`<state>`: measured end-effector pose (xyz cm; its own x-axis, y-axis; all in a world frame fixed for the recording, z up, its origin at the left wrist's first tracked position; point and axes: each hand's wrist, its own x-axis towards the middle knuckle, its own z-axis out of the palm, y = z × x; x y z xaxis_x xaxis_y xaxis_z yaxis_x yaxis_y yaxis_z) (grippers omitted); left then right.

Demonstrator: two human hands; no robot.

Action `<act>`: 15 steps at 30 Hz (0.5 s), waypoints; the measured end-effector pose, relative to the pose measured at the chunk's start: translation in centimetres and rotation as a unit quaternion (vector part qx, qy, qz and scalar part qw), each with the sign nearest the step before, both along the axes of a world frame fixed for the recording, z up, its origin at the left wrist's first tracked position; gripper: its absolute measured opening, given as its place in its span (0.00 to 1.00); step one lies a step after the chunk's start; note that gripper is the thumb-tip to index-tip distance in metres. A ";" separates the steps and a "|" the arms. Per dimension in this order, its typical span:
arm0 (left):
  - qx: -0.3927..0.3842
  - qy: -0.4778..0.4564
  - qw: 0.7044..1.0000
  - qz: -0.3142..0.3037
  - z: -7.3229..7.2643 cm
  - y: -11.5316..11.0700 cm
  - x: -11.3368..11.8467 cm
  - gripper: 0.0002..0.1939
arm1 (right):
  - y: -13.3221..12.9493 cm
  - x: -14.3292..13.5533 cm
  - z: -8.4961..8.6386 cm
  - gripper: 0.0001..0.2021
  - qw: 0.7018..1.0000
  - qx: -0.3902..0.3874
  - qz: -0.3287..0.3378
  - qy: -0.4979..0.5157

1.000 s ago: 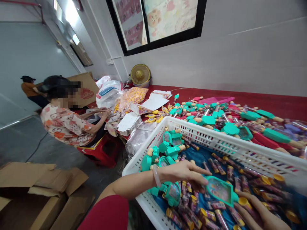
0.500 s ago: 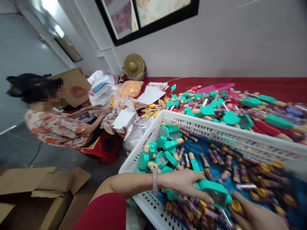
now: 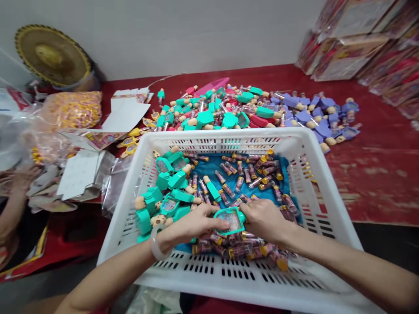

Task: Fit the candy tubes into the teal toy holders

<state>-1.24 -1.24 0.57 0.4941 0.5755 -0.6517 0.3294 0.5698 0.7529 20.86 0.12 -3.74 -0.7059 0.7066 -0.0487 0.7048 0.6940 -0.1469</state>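
Note:
My left hand (image 3: 206,224) grips a teal plastic toy case (image 3: 233,219) with a clear window, its thumb lying across the window. At the case's narrow right end, my right hand (image 3: 263,218) is closed, its fingertips against the case. Whatever those fingers enclose is hidden. Both hands are over a white plastic basket (image 3: 225,279). Small clear tubes with yellow caps (image 3: 244,252) lie beneath and beyond the hands on a blue sheet (image 3: 209,163). More teal cases with beige knobs (image 3: 178,179) are heaped along the basket's left side.
Behind the basket, teal, red and purple toys (image 3: 322,113) are piled on a red table (image 3: 376,174). Wrapped packs (image 3: 353,52) are stacked at back right. White cards (image 3: 126,111), a bag of yellow pieces (image 3: 72,109), a fan (image 3: 52,54) and another person's arm (image 3: 15,200) are left.
The view has swung right, centring the basket. My left hand still grips the teal case. My right hand, earlier by a yellow-capped tube, is now closed against the case's narrow end.

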 end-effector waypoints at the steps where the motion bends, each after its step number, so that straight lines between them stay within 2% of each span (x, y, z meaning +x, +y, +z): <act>1: -0.054 -0.021 0.998 0.004 -0.1 0.0 0.0 0.17 | -0.1 0.0 0.2 0.07 1.000 0.006 0.010 0.003; 3: -0.131 -0.055 0.990 0.010 -0.3 0.1 -0.1 0.16 | -0.2 0.1 0.5 0.06 0.999 0.019 0.033 0.013; 6: -0.167 -0.080 0.983 0.018 -0.3 0.0 -0.1 0.15 | -0.7 0.2 1.1 0.06 0.998 0.040 0.047 0.029; 12: -0.108 -0.081 0.991 0.005 0.6 -0.9 0.0 0.16 | -2.2 0.2 1.7 0.04 0.996 0.078 0.000 0.043; 15: -0.075 -0.058 0.995 0.006 1.0 -1.4 0.1 0.17 | -2.4 0.3 1.9 0.05 0.998 0.062 -0.003 0.033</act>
<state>-1.16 -2.61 1.55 0.5641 0.4819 -0.6705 0.2379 0.6827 0.6908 21.13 -2.29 -1.79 -0.7008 0.7081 0.0863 0.7001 0.7060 -0.1069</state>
